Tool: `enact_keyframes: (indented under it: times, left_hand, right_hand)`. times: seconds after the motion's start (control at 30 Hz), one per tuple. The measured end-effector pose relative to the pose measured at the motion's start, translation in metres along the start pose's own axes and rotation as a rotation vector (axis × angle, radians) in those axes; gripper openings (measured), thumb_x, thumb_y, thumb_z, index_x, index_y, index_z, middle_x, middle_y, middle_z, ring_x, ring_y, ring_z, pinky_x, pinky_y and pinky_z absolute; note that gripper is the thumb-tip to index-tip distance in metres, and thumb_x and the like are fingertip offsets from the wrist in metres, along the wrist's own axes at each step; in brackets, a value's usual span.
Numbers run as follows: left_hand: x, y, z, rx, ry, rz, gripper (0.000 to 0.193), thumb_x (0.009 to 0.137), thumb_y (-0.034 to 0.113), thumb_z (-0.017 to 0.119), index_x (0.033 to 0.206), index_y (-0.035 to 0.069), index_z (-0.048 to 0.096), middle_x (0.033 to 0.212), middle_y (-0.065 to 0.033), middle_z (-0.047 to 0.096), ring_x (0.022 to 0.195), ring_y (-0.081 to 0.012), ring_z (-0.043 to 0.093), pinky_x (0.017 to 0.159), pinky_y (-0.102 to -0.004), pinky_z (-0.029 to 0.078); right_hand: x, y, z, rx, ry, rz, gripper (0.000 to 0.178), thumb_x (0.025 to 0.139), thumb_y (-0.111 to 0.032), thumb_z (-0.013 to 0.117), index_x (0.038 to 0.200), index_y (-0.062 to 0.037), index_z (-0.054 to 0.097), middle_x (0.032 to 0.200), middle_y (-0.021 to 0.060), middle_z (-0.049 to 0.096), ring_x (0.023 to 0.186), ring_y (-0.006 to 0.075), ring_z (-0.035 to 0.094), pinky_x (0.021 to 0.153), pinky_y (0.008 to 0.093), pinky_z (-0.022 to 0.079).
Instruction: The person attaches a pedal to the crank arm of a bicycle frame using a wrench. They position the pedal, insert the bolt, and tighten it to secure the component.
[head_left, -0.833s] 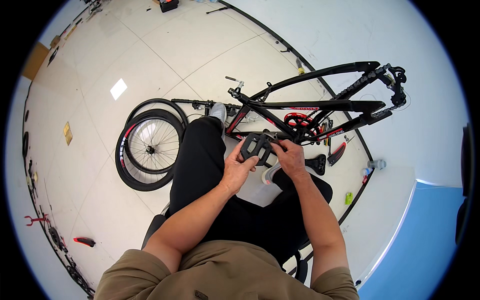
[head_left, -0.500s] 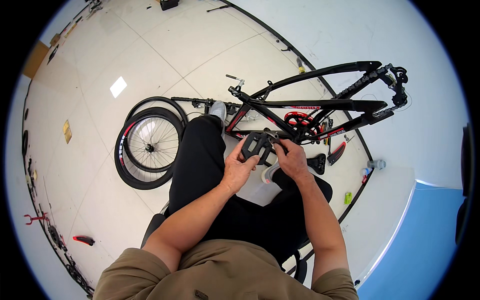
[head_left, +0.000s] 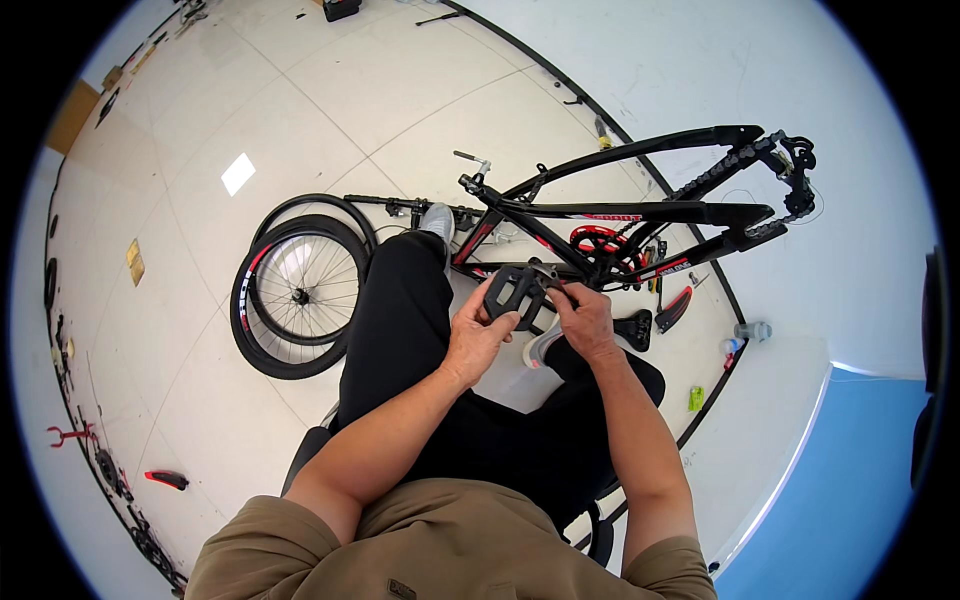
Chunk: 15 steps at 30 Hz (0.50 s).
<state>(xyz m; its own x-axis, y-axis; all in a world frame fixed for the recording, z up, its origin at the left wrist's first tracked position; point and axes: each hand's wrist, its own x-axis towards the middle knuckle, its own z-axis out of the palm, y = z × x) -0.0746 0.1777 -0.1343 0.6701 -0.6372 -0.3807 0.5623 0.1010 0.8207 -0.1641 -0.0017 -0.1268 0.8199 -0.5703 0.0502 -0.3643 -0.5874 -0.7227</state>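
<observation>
My left hand (head_left: pixel 474 338) is closed on a black platform pedal (head_left: pixel 513 296), its thumb lying across the near side. Close beside it, my right hand (head_left: pixel 585 318) has its fingers pinched at the pedal's inner end, next to a small greyish metal piece (head_left: pixel 545 272). What those fingers grip is mostly hidden. Just beyond both hands lies a black bicycle frame (head_left: pixel 650 210) with red and white markings. A red chainring (head_left: pixel 600 243) sits on it behind my right hand, and a chain (head_left: pixel 735 160) runs toward the rear derailleur (head_left: pixel 798 180) at the far right.
Left of my leg, a spoked wheel (head_left: pixel 298 297) lies on the tiled floor, partly over a loose black tyre (head_left: pixel 312 203). A black saddle (head_left: pixel 633 328) and a red-black fender piece (head_left: pixel 675 310) lie right of my hands. Bottles (head_left: pixel 752 330) stand by the wall.
</observation>
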Motion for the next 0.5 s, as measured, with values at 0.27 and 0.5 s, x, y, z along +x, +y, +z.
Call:
enact_keyframes:
  times: [0.27,0.5]
  left_hand:
    - [0.001,0.000,-0.003,-0.170,-0.037,-0.074,0.068,0.087,-0.002,0.067,0.149,0.008,0.043,0.093,-0.0021,0.068,0.069,-0.0074,0.059,0.062,-0.0232,0.051]
    - [0.000,0.000,-0.003,-0.202,-0.051,-0.081,0.064,0.088,-0.001,0.066,0.147,0.009,0.045,0.095,-0.0048,0.068,0.067,-0.0096,0.060,0.063,-0.0253,0.053]
  right_hand:
    - [-0.002,0.007,0.008,-0.001,0.062,-0.001,0.019,0.086,-0.021,0.075,0.084,-0.0022,0.071,0.071,0.0148,0.068,0.064,0.0320,0.066,0.059,0.0387,0.050]
    - [-0.004,0.009,0.011,0.028,0.083,-0.036,0.015,0.086,-0.016,0.074,0.088,-0.0018,0.070,0.075,0.0153,0.069,0.068,0.0323,0.069,0.061,0.0378,0.053]
